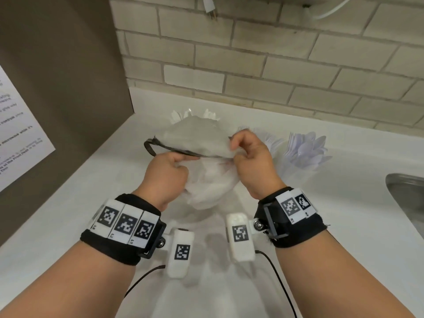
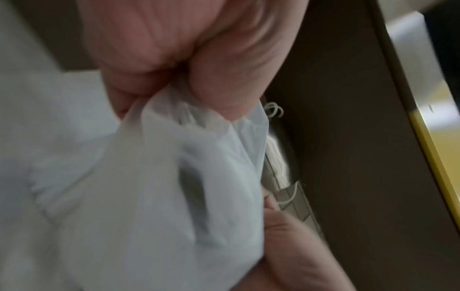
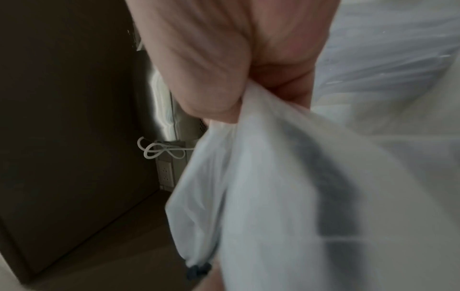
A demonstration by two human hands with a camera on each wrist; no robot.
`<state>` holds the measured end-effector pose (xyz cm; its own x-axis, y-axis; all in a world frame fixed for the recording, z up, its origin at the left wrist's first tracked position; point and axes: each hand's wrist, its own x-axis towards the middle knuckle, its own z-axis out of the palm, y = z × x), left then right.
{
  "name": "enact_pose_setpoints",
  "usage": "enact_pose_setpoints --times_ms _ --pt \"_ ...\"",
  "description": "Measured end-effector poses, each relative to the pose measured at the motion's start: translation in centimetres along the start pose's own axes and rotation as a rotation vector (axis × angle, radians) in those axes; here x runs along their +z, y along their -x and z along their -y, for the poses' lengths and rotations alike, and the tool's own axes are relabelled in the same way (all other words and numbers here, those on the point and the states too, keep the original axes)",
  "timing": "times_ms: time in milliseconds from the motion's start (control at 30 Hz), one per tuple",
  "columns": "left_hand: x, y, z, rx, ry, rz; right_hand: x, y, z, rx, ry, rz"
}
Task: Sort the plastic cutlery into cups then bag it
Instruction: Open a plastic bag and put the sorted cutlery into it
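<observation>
A thin white plastic bag (image 1: 197, 143) with a dark drawstring (image 1: 160, 146) along its mouth hangs over the counter between both hands. My left hand (image 1: 169, 171) grips the bag's near edge in a fist, and the bag (image 2: 174, 177) bunches under its curled fingers (image 2: 219, 94). My right hand (image 1: 247, 154) pinches the bag's rim on the right, where the film (image 3: 273, 187) runs out from the fingers (image 3: 211, 94). Behind the bag stands a clear cup of white forks (image 1: 211, 114), partly hidden. A cup of white spoons (image 1: 305, 152) stands to the right.
The white counter (image 1: 229, 283) meets a brick wall (image 1: 275, 65) at the back. A brown panel (image 1: 57, 88) with a printed notice (image 1: 20, 138) closes the left side. A steel sink (image 1: 406, 196) sits at the right edge. A white cord (image 1: 330, 10) hangs on the wall.
</observation>
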<state>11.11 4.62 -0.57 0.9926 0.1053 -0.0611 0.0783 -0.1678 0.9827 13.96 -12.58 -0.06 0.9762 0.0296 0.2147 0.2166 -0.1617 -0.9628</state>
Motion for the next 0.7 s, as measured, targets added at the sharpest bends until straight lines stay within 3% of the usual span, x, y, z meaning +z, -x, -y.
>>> enact_pose_setpoints --times_ms 100,200,333,433,567,700 --pt "-0.2 0.0 -0.1 -0.012 -0.042 0.102 -0.1 0.5 0.8 -0.023 -0.027 0.200" --pt "0.1 0.2 -0.2 0.059 -0.037 0.164 0.3 0.6 0.8 -0.014 0.190 0.347" --pt "0.3 -0.4 0.0 0.042 0.073 0.014 -0.1 0.0 0.1 -0.046 0.402 0.175" --pt "0.0 -0.5 0.1 0.055 0.012 -0.084 -0.4 -0.1 0.3 -0.056 0.382 0.166" --pt "-0.4 -0.4 -0.1 0.068 -0.226 0.004 -0.2 0.2 0.2 -0.035 0.089 0.227" --pt "0.2 -0.7 0.1 -0.015 0.009 0.061 0.3 0.1 -0.7 -0.008 0.184 0.208"
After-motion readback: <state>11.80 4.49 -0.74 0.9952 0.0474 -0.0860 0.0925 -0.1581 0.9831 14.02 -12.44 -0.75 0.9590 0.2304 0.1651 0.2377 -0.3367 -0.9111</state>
